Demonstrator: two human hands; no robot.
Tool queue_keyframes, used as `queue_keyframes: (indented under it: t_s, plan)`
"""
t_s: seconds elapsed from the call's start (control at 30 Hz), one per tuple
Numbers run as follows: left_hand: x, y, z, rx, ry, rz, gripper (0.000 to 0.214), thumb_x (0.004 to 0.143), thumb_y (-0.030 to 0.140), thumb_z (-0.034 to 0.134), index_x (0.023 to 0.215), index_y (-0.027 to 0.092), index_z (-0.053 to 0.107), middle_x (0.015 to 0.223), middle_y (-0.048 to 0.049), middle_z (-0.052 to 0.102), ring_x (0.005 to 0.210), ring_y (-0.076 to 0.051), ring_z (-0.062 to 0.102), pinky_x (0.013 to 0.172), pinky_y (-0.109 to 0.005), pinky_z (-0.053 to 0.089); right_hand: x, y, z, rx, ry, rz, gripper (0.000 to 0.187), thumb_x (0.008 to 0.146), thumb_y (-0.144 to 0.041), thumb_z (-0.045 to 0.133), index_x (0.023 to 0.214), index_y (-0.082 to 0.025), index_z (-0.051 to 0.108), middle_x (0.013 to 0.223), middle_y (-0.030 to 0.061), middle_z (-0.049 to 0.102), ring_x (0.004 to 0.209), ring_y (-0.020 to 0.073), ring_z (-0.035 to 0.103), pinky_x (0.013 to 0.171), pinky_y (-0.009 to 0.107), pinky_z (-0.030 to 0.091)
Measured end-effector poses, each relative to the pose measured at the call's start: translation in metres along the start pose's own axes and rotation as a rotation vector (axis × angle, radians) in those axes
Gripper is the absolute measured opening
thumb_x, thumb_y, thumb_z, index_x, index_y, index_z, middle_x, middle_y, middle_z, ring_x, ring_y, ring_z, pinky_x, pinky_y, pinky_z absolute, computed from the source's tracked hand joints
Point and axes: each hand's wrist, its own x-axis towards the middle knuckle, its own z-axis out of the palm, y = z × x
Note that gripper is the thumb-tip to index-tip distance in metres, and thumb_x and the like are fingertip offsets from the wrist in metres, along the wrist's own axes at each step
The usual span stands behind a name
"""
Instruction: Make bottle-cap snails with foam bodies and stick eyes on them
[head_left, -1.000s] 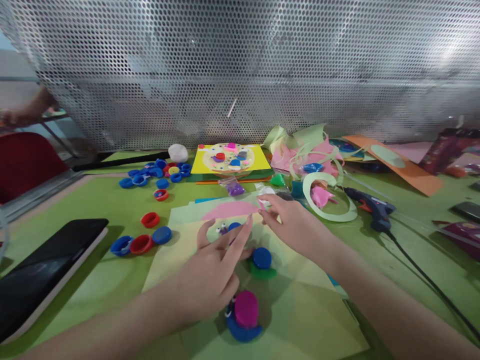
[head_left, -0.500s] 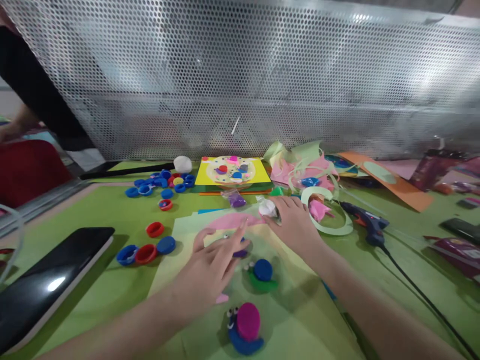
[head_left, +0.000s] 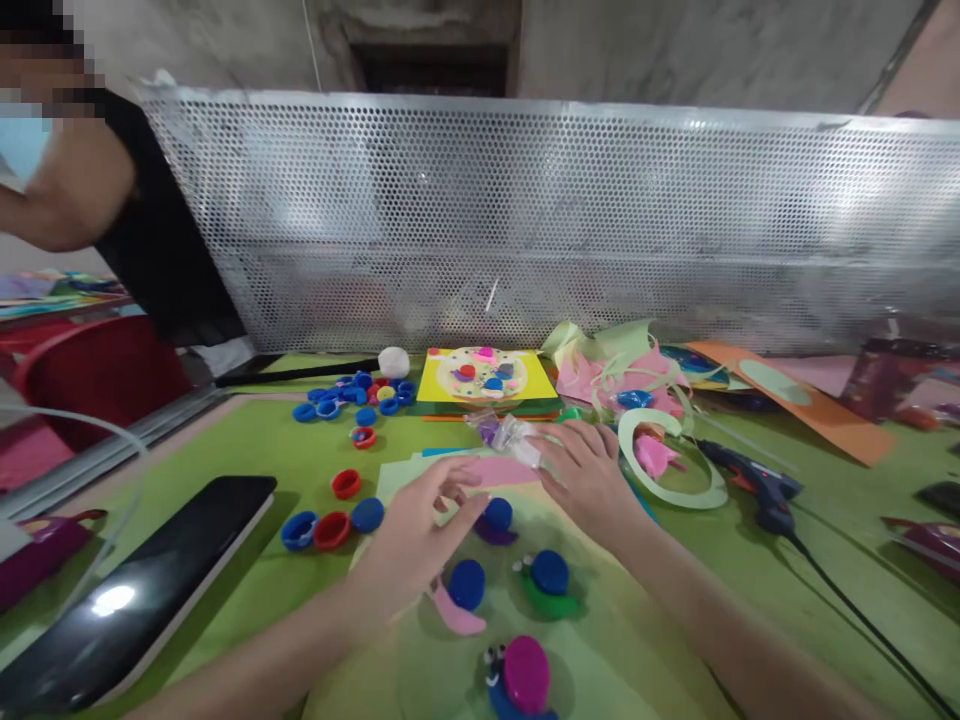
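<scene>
My left hand [head_left: 427, 525] hovers over the left side of the pale green paper [head_left: 626, 640], fingers loosely curved and apart, holding nothing. Near it lie snail figures made of bottle caps and clay: one with a pink body [head_left: 457, 612], one purple [head_left: 499, 520], one green [head_left: 551, 585], and one blue with a magenta cap [head_left: 526, 672]. Small eyes show on the green and blue ones. My right hand [head_left: 589, 480] has its fingertips on a clear plastic packet of white clay [head_left: 519, 442] beyond the paper's far edge, beside a packet of purple clay [head_left: 489, 430].
Several bottle caps [head_left: 332, 530] lie left, near a dark phone [head_left: 150, 590]. A decorated plate [head_left: 484, 375] on yellow card stands at the back. Right are a pale paper ring [head_left: 632, 485], paper scraps [head_left: 585, 375] and a corded glue gun [head_left: 772, 492]. Another person [head_left: 161, 220] stands far left.
My view has tilted up. My right hand has moved left with the white clay packet, close to the purple one. My left hand has drawn back left, uncovering the purple and pink snails.
</scene>
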Motion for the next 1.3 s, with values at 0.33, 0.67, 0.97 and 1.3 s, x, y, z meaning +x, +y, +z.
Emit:
queue_keyframes:
  t_s: [0.33, 0.67, 0.97, 1.3]
  plan:
    - [0.002, 0.01, -0.004, -0.24, 0.014, -0.076, 0.024, 0.084, 0.037, 0.049, 0.068, 0.02, 0.054, 0.065, 0.0012, 0.063, 0.063, -0.015, 0.06, 0.059, -0.025, 0.045, -0.001, -0.032, -0.035, 0.314, 0.082, -0.199, 0.05, 0.082, -0.04, 0.058, 0.122, -0.012, 0.045, 0.11, 0.016, 0.056, 0.102, 0.0276, 0.051, 0.084, 0.044, 0.045]
    - [-0.009, 0.017, 0.0, -0.237, -0.038, -0.095, 0.017, 0.081, 0.025, 0.052, 0.066, 0.02, 0.061, 0.067, 0.002, 0.065, 0.065, -0.014, 0.059, 0.06, -0.022, 0.041, 0.006, -0.04, -0.046, 0.972, -0.37, 0.213, 0.027, 0.079, -0.029, 0.06, 0.104, -0.02, 0.059, 0.101, 0.006, 0.066, 0.089, 0.0187, 0.06, 0.077, 0.029, 0.046]
    - [-0.002, 0.024, -0.012, -0.407, -0.242, -0.145, 0.026, 0.081, 0.037, 0.053, 0.063, 0.019, 0.053, 0.06, 0.0, 0.066, 0.052, -0.011, 0.055, 0.049, -0.021, 0.042, 0.017, -0.017, -0.059, 1.264, -0.702, 0.494, 0.019, 0.073, -0.034, 0.064, 0.081, -0.017, 0.066, 0.068, -0.0026, 0.058, 0.059, 0.0097, 0.049, 0.056, 0.021, 0.039]
    - [-0.012, 0.024, -0.017, -0.138, -0.219, 0.085, 0.02, 0.086, 0.038, 0.045, 0.08, 0.022, 0.055, 0.073, 0.0018, 0.054, 0.065, -0.015, 0.05, 0.059, -0.024, 0.041, 0.014, -0.026, -0.064, 1.228, -0.861, 0.436, 0.007, 0.071, -0.02, 0.061, 0.077, -0.017, 0.061, 0.061, -0.005, 0.044, 0.053, 0.0072, 0.035, 0.047, 0.019, 0.028]
